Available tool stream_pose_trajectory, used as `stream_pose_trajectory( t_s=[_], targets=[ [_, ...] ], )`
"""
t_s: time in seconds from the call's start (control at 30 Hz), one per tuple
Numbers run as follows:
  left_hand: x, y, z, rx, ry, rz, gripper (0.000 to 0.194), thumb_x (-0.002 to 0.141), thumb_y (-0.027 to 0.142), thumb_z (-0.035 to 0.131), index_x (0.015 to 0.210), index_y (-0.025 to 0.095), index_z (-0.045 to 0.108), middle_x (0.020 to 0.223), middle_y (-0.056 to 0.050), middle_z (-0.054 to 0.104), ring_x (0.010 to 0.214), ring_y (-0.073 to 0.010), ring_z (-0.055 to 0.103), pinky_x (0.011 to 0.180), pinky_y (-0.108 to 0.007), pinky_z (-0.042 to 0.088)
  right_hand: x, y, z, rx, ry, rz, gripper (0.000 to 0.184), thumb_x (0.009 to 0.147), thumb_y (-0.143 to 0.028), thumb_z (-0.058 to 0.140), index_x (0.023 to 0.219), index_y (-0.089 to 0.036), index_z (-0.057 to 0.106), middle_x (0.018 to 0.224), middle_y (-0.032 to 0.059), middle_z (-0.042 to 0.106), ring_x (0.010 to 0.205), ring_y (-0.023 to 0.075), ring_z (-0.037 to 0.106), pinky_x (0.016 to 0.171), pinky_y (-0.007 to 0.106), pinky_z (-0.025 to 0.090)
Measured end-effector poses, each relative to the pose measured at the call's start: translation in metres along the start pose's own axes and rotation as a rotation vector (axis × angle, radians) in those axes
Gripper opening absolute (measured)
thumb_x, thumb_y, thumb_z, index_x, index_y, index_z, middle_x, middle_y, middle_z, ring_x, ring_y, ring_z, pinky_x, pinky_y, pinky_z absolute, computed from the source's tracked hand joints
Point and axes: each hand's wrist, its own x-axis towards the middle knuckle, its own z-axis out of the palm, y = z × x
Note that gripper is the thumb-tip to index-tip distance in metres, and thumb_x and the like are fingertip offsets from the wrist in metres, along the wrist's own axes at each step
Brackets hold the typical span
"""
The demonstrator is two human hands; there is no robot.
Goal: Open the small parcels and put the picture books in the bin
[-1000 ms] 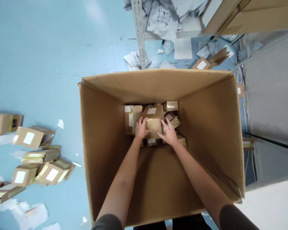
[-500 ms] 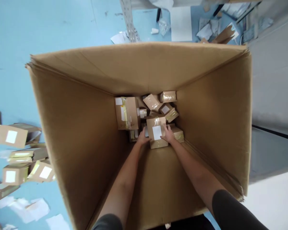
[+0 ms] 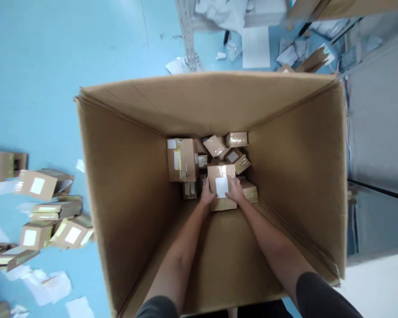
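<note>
Both my arms reach down into a large open cardboard carton (image 3: 126,203). Near its bottom is a small taped cardboard box (image 3: 222,204) with a white label on top. My left hand (image 3: 207,193) grips its left side, thumb over the top face. On the opposite side my right hand (image 3: 235,191) clasps it, thumb by the label. A bigger box (image 3: 188,160) with yellow tape stands at the left inside the carton. Behind lie smaller parcels, among them a tilted box (image 3: 214,146) and a taped box (image 3: 237,139). Another box (image 3: 249,191) lies just right of my right hand.
On the blue floor (image 3: 53,88) to the left lie several cardboard boxes (image 3: 41,183) and white papers (image 3: 53,287). Past the carton's far wall stand a perforated metal post (image 3: 187,35) and white bags (image 3: 222,13). A grey wall (image 3: 381,123) runs along the right.
The view has shifted, so the carton and floor items appear further right and slightly lower. Both hands stay on the same small box, which has hardly moved among its neighbours.
</note>
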Motion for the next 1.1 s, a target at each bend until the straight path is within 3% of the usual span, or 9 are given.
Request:
stream_pose_trajectory(
  t_s=[0.17,0.37,0.5,0.67,0.8,0.9,1.0,1.1],
  targets=[
    [-0.051,0.071,-0.051,0.042,0.063,-0.014,0.132,0.063,0.020,0.087,0.167,0.024,0.006,0.146,-0.016,0.052,0.132,-0.0340,0.057,0.107,-0.043,0.048,-0.049,-0.043,-0.048,0.000,0.054,-0.048,0.105,0.071,-0.027,0.080,0.162,-0.036,0.028,0.158,0.0129,0.027,0.132,0.0349,0.052,0.107,0.044,0.045],
    [-0.143,0.167,-0.118,0.176,0.150,0.062,0.125,0.068,0.020,0.080,0.167,0.029,0.004,0.147,-0.015,0.052,0.129,-0.0334,0.060,0.099,-0.038,0.051,-0.133,-0.106,-0.131,-0.047,0.148,-0.177,0.103,0.071,-0.022,0.080,0.161,-0.033,0.032,0.165,0.0153,0.022,0.140,0.0380,0.044,0.111,0.046,0.041],
    [-0.207,0.225,-0.159,0.270,0.201,0.167,0.116,0.071,0.012,0.070,0.167,0.029,0.007,0.144,-0.014,0.054,0.123,-0.0307,0.064,0.094,-0.035,0.053,-0.198,-0.141,-0.184,-0.103,0.243,-0.251,0.099,0.070,-0.019,0.082,0.159,-0.029,0.037,0.165,0.0178,0.021,0.143,0.0397,0.040,0.113,0.048,0.038],
    [-0.279,0.284,-0.194,0.347,0.222,0.398,0.106,0.074,0.013,0.066,0.166,0.035,0.017,0.149,-0.009,0.051,0.129,-0.0294,0.060,0.100,-0.036,0.052,-0.280,-0.166,-0.228,-0.104,0.387,-0.246,0.096,0.072,-0.014,0.079,0.158,-0.028,0.039,0.164,0.0194,0.022,0.143,0.0401,0.040,0.109,0.047,0.042],
    [-0.331,0.327,-0.200,0.380,0.202,0.564,0.102,0.075,0.015,0.068,0.165,0.033,0.023,0.151,-0.010,0.050,0.133,-0.0302,0.057,0.107,-0.038,0.049,-0.349,-0.171,-0.257,-0.059,0.531,-0.217,0.092,0.075,-0.013,0.075,0.158,-0.028,0.038,0.165,0.0199,0.023,0.141,0.0399,0.041,0.107,0.047,0.044],
    [-0.368,0.359,-0.192,0.392,0.173,0.660,0.102,0.075,0.018,0.070,0.165,0.033,0.023,0.150,-0.010,0.050,0.135,-0.0306,0.055,0.110,-0.040,0.047,-0.401,-0.161,-0.279,-0.036,0.611,-0.183,0.092,0.075,-0.014,0.076,0.158,-0.029,0.038,0.166,0.0178,0.021,0.140,0.0391,0.041,0.107,0.046,0.044],
    [-0.402,0.390,-0.170,0.420,0.152,0.760,0.100,0.077,0.022,0.071,0.164,0.032,0.025,0.148,-0.010,0.050,0.135,-0.0307,0.055,0.111,-0.041,0.047,-0.452,-0.136,-0.297,-0.019,0.677,-0.141,0.094,0.075,-0.016,0.077,0.159,-0.028,0.036,0.166,0.0182,0.019,0.141,0.0385,0.040,0.110,0.046,0.041],
    [-0.433,0.418,-0.130,0.453,0.103,0.899,0.100,0.075,0.021,0.071,0.164,0.032,0.027,0.149,-0.010,0.050,0.135,-0.0305,0.055,0.111,-0.041,0.047,-0.505,-0.093,-0.305,0.033,0.771,-0.079,0.094,0.077,-0.019,0.077,0.160,-0.027,0.035,0.166,0.0197,0.018,0.141,0.0387,0.039,0.112,0.047,0.040]
  ],
)
